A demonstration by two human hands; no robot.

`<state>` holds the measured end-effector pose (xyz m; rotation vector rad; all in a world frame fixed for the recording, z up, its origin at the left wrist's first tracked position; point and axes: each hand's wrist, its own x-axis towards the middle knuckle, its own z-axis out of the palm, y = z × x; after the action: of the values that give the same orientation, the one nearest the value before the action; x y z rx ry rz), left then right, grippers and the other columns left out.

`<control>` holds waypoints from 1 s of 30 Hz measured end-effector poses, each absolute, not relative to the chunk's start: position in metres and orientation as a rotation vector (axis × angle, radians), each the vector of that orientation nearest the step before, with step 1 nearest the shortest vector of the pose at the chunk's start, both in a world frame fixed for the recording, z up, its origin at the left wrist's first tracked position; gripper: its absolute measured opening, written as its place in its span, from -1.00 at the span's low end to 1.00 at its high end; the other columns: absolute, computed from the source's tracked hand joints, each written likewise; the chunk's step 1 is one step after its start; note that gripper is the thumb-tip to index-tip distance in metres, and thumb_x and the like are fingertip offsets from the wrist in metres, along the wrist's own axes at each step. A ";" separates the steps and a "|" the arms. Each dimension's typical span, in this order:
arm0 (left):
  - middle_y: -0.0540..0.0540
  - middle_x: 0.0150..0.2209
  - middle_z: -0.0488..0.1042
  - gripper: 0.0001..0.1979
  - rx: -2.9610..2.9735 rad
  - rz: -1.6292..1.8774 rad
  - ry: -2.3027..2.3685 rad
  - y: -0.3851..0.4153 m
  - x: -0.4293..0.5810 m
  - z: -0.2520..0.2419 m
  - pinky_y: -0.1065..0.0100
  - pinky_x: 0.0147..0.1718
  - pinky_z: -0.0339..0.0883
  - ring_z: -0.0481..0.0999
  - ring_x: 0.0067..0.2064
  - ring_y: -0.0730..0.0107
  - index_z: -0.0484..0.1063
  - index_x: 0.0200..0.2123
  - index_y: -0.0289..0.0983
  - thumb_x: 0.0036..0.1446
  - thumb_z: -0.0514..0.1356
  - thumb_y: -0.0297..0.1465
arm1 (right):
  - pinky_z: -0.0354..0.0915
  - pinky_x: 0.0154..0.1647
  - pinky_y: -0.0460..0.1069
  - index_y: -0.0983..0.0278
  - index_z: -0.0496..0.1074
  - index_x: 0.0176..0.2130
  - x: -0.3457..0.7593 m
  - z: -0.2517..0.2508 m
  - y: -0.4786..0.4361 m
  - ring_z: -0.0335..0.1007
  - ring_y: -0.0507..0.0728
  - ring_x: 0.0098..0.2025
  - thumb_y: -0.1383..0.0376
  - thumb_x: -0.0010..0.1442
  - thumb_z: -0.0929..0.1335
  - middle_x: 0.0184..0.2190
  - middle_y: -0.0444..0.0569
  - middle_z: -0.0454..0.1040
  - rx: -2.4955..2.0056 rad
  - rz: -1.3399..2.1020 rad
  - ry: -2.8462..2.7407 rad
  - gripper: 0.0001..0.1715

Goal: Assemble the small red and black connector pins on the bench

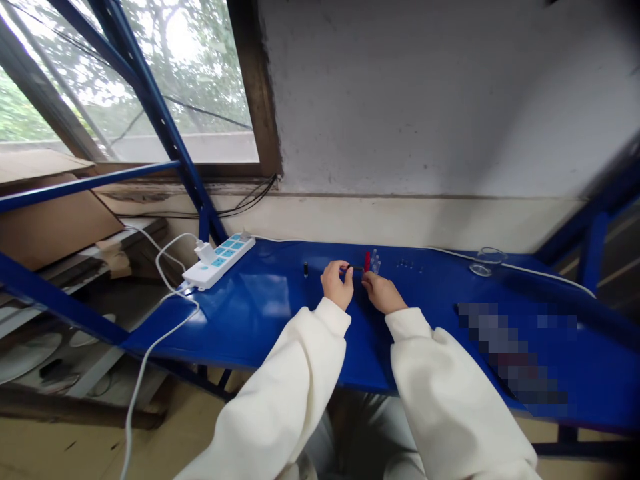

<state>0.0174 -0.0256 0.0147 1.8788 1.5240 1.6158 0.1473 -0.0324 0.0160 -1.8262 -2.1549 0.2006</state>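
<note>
Left hand [339,285] and right hand [383,292] at dark slim rod [357,269], center frame, above blue table [245,320].
Left thumb and fingers pinch rod; right fingers bunched near its right end, can't tell if clamped on it. Red pieces [367,260] and clear tubes [374,257] just beyond right hand; small black cylinder [306,269] left of left hand; white power strip [219,265] left of center.

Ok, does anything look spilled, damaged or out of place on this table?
Nothing looks spilled or damaged around your left hand or right hand. The cord looks untidy, though: it loops beside the strip and hangs off the table. On the right, a pixelated patch hides part, so I can't judge there.
</note>
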 end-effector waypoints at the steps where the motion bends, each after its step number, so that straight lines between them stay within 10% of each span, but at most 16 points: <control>1: -0.08 -0.33 0.42 -0.90 1.879 1.618 1.518 -0.025 0.017 0.014 0.31 -0.25 0.25 0.38 -0.32 0.42 0.34 -0.33 -0.29 0.04 0.09 -0.43 | 0.06 -0.33 -0.09 0.28 0.28 -0.18 0.147 0.017 -0.033 0.38 0.09 -0.24 0.37 0.19 0.15 -0.23 0.03 0.46 -1.831 0.197 -2.160 -0.79; 9: -0.12 -0.12 0.38 -0.67 2.113 1.589 1.385 -0.028 0.018 0.012 0.30 -0.07 0.21 0.35 -0.11 0.37 0.29 -0.01 -0.21 0.15 -0.02 -0.38 | 0.06 -0.36 -0.09 0.28 0.26 -0.18 0.144 0.020 -0.036 0.39 0.09 -0.25 0.36 0.19 0.15 -0.23 0.05 0.47 -1.818 0.162 -2.173 -0.80; 30: -0.07 -0.18 0.38 -0.54 2.259 1.424 1.305 -0.031 0.017 0.011 0.35 -0.11 0.24 0.34 -0.18 0.41 0.17 0.10 -0.13 0.12 -0.05 -0.49 | 0.15 -0.35 -0.10 0.29 0.31 -0.19 0.149 0.007 -0.026 0.40 0.11 -0.25 0.33 0.15 0.21 -0.29 0.03 0.48 -1.827 0.197 -1.840 -0.79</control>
<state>0.0171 -0.0306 0.0115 2.2587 1.3051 1.4237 0.1494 -0.0264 0.0068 -1.8273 -1.8399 0.1966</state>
